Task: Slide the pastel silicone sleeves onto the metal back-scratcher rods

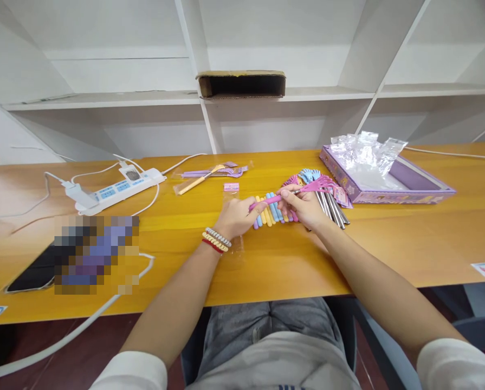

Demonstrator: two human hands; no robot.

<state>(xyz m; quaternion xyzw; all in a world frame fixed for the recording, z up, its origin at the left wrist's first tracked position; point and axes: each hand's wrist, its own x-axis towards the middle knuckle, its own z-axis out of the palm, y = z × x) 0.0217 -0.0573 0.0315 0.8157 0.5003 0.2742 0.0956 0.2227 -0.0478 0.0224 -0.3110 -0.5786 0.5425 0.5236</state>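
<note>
Pink plastic-handled rake-headed scratcher [297,192] is pinched by my left hand [236,216] and right hand [303,206] over the pastel pile [272,214] mid-bench [266,260] (light, stiff, I judge); grip the handle.

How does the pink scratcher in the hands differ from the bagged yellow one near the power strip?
The pink scratcher is bare and held above the table by both the left hand and the right hand. The yellow scratcher lies flat, untouched, in a clear bag. Both are long-handled with a fanned rake head.
</note>
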